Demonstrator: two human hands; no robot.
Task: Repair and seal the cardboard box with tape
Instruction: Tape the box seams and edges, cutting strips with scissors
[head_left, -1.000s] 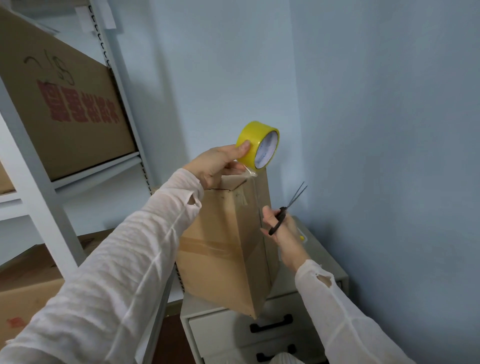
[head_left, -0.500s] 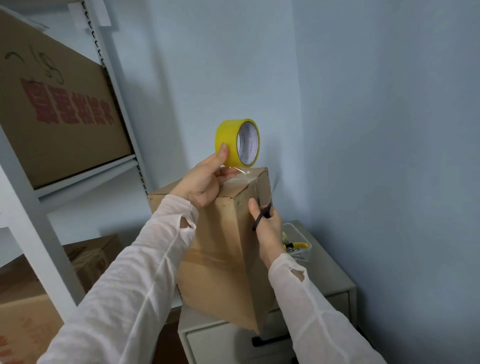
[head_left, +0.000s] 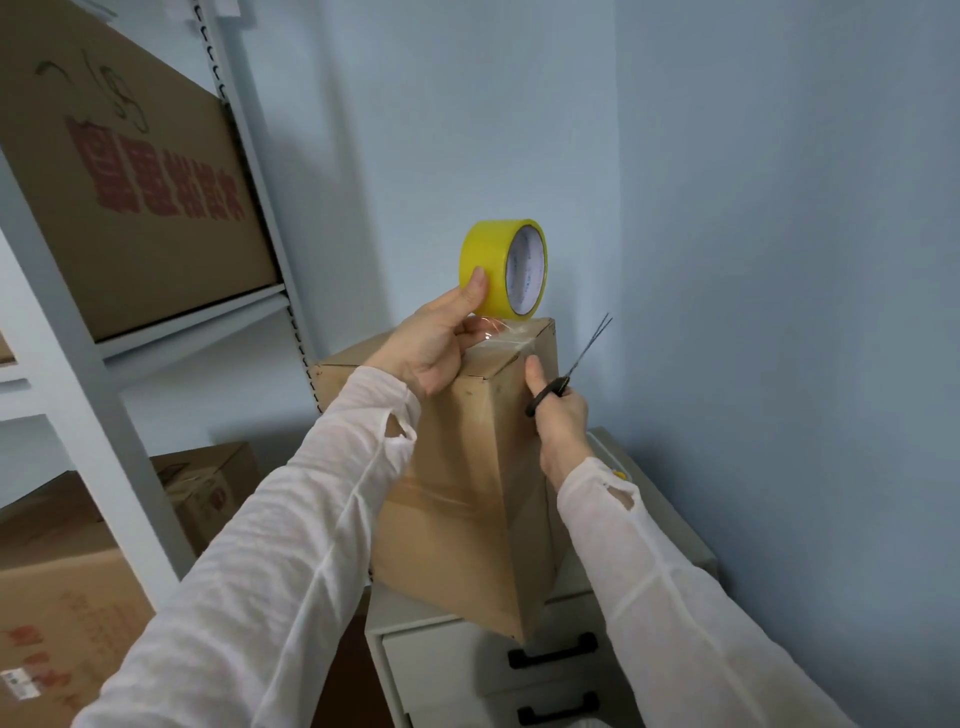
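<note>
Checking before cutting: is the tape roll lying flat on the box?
No, the left hand holds the tape roll standing on edge at the box top.

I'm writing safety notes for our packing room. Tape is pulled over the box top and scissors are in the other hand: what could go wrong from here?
1. The scissors in the right hand point up beside the stretched tape strip; a hurried cut could nick the left hand holding the tape roll.
2. The box stands tall on the cabinet, its lower corner at the front edge; pulling tape might tip it.
</note>
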